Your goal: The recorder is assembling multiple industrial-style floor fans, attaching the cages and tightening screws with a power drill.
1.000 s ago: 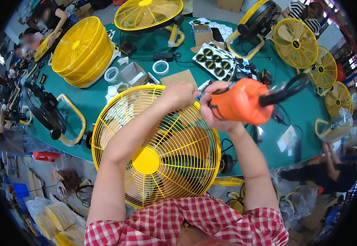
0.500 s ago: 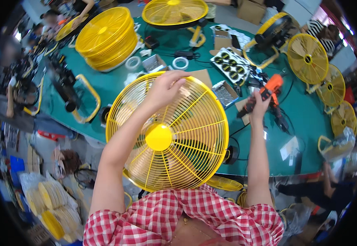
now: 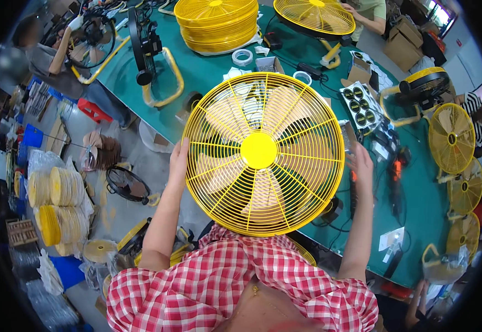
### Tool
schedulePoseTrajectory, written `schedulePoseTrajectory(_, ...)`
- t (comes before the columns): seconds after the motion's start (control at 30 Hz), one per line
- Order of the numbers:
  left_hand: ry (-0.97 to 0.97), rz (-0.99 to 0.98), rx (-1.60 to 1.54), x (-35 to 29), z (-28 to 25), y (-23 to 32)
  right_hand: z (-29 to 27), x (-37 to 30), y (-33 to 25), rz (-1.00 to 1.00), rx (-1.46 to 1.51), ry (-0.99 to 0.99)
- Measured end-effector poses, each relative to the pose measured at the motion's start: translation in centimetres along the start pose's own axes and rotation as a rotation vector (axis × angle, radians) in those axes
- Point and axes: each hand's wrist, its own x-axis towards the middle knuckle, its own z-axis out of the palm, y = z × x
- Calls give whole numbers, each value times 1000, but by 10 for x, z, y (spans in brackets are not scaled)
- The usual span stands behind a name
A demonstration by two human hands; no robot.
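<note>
A round fan (image 3: 219,169) with a yellow wire guard and pale blades faces up in front of my chest. At its left rim my left hand (image 3: 180,160) grips the guard's edge, fingers partly hidden behind it. My right hand (image 3: 361,166) is just beyond the right rim, fingers apart and slightly blurred, with nothing seen in it. Close by that hand lies a dark tool with an orange part (image 3: 353,176). A blurred orange and black power driver (image 3: 398,169) rests farther right on the green table (image 3: 376,216).
Stacked yellow guards (image 3: 216,27) and another fan (image 3: 314,14) stand at the back. A black fan on a yellow stand (image 3: 147,55) is left. A sheet of round labels (image 3: 358,105) lies back right; finished-looking fans (image 3: 452,138) line the right edge. Another person (image 3: 58,61) works far left.
My left hand has gone from the guard's top to its left rim. The right hand has let go of the orange driver and come to the fan's right side. My view has shifted left.
</note>
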Motion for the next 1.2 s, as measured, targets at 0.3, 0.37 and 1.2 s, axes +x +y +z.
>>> schedulePoseTrajectory(0.3, 72, 6, 117, -69, 48, -18, 19, -23, -30, -268, -416, -14)
schedulePoseTrajectory(0.37, 65, 45, 54, -77, 56, -36, 10, -30, -33, -268, -320, -27)
schedulePoseTrajectory(1.2, 71, -26, 1060, 371, 153, -87, 200, -154, -12, -679, -1429, -84)
